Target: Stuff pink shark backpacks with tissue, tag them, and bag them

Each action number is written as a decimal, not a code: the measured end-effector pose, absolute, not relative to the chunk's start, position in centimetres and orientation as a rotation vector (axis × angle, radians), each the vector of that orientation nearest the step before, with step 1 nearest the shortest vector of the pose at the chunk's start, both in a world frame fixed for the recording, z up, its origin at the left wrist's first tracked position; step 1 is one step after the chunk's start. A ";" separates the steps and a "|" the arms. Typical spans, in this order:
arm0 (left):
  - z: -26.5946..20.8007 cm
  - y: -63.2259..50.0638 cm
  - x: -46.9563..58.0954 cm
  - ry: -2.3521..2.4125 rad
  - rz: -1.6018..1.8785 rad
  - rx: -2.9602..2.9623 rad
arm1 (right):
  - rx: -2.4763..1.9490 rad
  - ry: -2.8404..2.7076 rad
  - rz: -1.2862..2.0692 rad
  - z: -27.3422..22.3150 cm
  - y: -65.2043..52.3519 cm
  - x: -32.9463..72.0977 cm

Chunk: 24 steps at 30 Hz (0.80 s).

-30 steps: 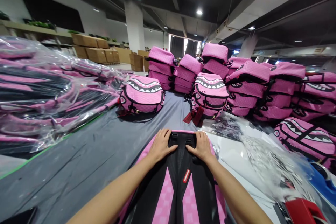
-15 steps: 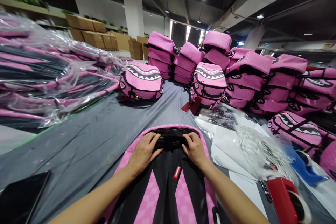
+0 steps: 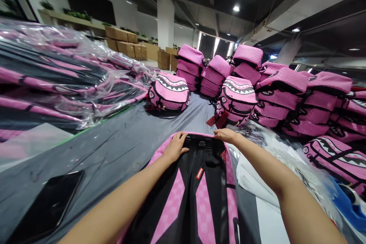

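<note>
A pink and black backpack [image 3: 190, 194] lies in front of me with its black back panel and shoulder straps facing up. A small red tag [image 3: 199, 173] shows between the pink checked strap patches. My left hand [image 3: 174, 148] grips the upper left rim, fingers over the edge and thumb on the black side. At the upper right corner, my right hand [image 3: 225, 135] is closed on the pink edge, its fingertips pinched together. Between the hands, the black top of the panel and a small buckle are visible.
A black phone [image 3: 48, 204] lies at left on the grey table cover [image 3: 114, 152]. Plastic-wrapped backpacks [image 3: 57, 72] are heaped at far left. Two shark-mouth backpacks [image 3: 170, 91] stand ahead, before pink stacks [image 3: 281, 95]. Plastic bags [image 3: 286, 164] and a blue tape dispenser [image 3: 349, 206] lie right.
My right hand has moved from inside the top opening area out to the upper right corner. My left hand has shifted up to the rim. The view has swung left.
</note>
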State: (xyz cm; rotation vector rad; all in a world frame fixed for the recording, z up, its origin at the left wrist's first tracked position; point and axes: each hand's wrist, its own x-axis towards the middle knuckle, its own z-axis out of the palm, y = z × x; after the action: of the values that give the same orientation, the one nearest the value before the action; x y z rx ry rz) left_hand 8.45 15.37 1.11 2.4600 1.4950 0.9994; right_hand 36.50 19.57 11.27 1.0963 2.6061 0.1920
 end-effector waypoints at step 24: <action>-4.3 6.0 28.2 -0.249 0.532 3.095 | 0.739 2.896 0.520 9.7 19.9 33.5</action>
State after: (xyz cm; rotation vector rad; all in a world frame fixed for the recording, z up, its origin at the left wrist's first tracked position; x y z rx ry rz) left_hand 28.19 6.02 -4.26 3.0946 -0.2485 0.5321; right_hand 33.46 19.87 9.67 0.7394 2.8957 0.5197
